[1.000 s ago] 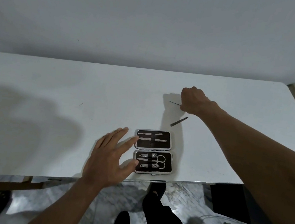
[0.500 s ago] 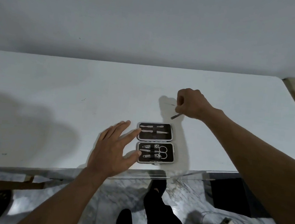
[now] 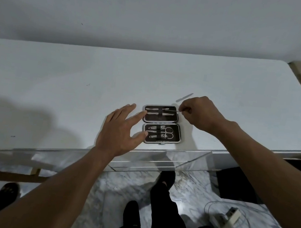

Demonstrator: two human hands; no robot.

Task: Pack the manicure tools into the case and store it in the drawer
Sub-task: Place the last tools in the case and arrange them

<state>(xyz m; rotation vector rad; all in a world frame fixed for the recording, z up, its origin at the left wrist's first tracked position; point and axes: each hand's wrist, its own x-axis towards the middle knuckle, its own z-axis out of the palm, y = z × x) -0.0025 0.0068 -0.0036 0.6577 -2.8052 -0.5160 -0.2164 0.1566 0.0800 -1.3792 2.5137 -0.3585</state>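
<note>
Step in hand: seating of a thin metal tool (image 3: 178,111) into the far half of the case (image 3: 171,119), judged from the pose.
Case position: open flat on the white table (image 3: 54,93), close to the front edge, halves one behind the other.
Far half: two slim tools under a centre strap; room for one more judged sufficient.
Near half: scissors (image 3: 169,132), clippers (image 3: 163,135) and a further piece already strapped in.
Left hand (image 3: 119,131): spread, fingers straight, fingertips against the left edge of the case, holding nothing.
Right hand (image 3: 200,112): curled, thumb and forefinger pinching the thin metal tool by its right end, tip just over the right rim of the far half.
Loose item: nail file (image 3: 184,97) flat on the table, just beyond the right hand, not yet packed.
Drawer (image 3: 159,160): clear-walled, under the front edge directly below the case; contents not discernible.
Method: brace the left fingertips against the case to stop any sliding. Feed the tool in low and parallel to the strapped pair. Slip the tip under the strap first, then press the shaft flat.
Caution: avoid lifting the strap far enough to free the neighbouring tools. Avoid a steep entry, likely to snag the lining.
Grip advice: hold the pinch near the end until the strap takes the shaft, then release.
Remaining: nail file, closing of the case, stowing in the drawer.
</note>
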